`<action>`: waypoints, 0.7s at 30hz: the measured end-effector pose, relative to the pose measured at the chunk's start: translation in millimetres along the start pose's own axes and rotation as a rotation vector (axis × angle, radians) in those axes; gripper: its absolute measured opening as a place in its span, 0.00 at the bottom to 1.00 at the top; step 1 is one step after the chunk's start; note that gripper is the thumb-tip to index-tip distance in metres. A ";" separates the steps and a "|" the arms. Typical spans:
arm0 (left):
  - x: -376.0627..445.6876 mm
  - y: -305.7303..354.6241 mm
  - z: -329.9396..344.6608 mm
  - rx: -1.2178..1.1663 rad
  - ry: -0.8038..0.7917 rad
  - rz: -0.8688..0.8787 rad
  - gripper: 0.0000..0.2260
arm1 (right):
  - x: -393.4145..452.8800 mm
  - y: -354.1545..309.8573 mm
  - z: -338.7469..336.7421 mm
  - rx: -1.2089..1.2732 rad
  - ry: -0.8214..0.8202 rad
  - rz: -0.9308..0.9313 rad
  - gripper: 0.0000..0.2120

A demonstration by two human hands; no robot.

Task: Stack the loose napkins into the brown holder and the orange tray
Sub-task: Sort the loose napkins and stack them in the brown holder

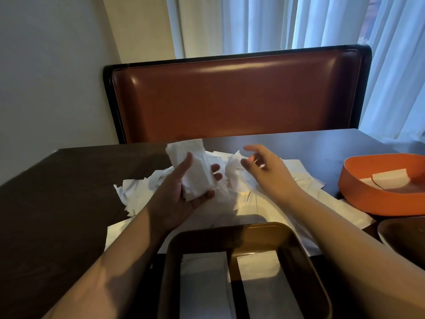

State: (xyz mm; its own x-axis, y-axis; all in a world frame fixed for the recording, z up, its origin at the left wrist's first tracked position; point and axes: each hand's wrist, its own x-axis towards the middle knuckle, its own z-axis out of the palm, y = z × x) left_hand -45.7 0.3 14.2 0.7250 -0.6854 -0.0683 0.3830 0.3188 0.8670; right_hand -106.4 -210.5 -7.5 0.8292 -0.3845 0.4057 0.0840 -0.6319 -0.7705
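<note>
My left hand (184, 192) grips a folded bundle of white napkins (193, 166), held upright above the table with the thumb across its front. My right hand (264, 166) hovers just to the right of it, fingers loosely spread, holding nothing, over a crumpled napkin (232, 166). Loose white napkins (140, 189) lie scattered across the dark table beneath both hands. The brown holder (250, 233) sits at the near edge with two napkin stacks side by side inside. The orange tray (372, 199) stands at the right and holds a few folded napkins.
A dark wooden table (69, 192) runs left to right. A red-brown chair back (234, 97) stands behind its far edge, with pale curtains behind that. A dark bowl rim (400, 231) shows at the right edge, below the orange tray.
</note>
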 end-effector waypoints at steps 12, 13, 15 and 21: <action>1.0 1.2 1.3 -0.116 0.066 0.023 0.25 | -5.5 5.4 12.7 -0.103 -0.319 -0.064 0.28; 1.4 1.1 1.1 -0.113 0.071 0.027 0.25 | -5.0 6.5 13.1 -0.147 -0.338 -0.063 0.28; 2.2 1.2 0.7 -0.107 0.083 0.026 0.24 | -3.6 7.8 13.8 -0.221 -0.335 -0.059 0.28; 4.0 0.3 -0.1 -0.096 0.073 0.019 0.23 | -1.2 11.2 11.2 -0.339 -0.311 0.001 0.24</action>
State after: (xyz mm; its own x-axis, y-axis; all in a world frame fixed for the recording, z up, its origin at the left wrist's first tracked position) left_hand -42.7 -2.2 14.2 0.7709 -0.6304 -0.0910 0.4192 0.3946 0.8177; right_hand -100.3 -209.6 -22.2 0.9599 -0.1977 0.1986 -0.0593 -0.8359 -0.5457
